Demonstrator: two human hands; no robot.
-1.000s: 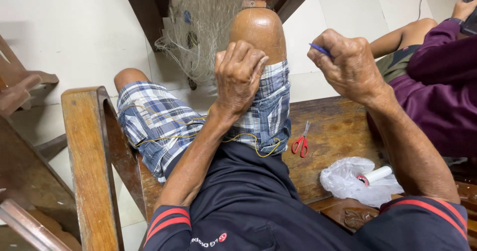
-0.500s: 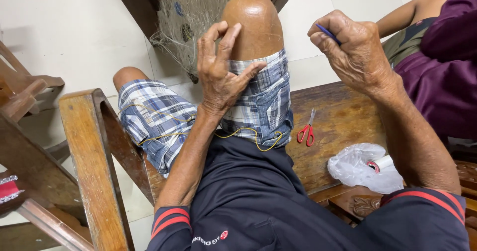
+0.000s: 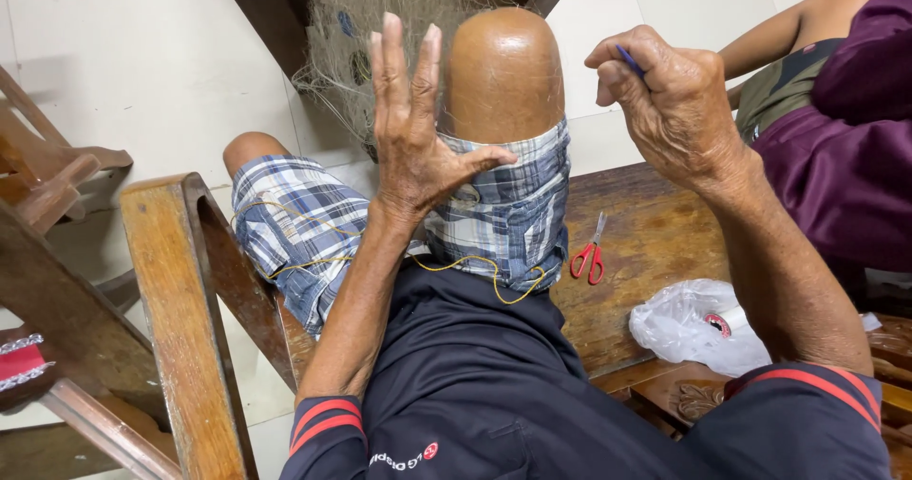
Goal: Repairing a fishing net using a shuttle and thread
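Note:
My left hand (image 3: 415,129) is raised in front of my bent knee (image 3: 503,72), fingers spread apart and holding nothing I can make out. My right hand (image 3: 670,100) is closed around a small blue tool (image 3: 628,57) whose tip pokes out above the fingers. A fine grey fishing net (image 3: 356,24) hangs beyond the knee. A thin yellow cord (image 3: 475,269) lies across my plaid shorts (image 3: 503,219) and lap.
Red-handled scissors (image 3: 590,250) and a crumpled white plastic bag (image 3: 693,326) lie on the wooden bench (image 3: 646,243) at my right. Another person in purple (image 3: 845,129) sits at the far right. A wooden armrest (image 3: 171,300) stands at my left, above a white tile floor (image 3: 142,72).
My left hand has lifted off the knee and opened its fingers wide. My right hand has stayed closed on the blue tool, and my view has tilted slightly downward.

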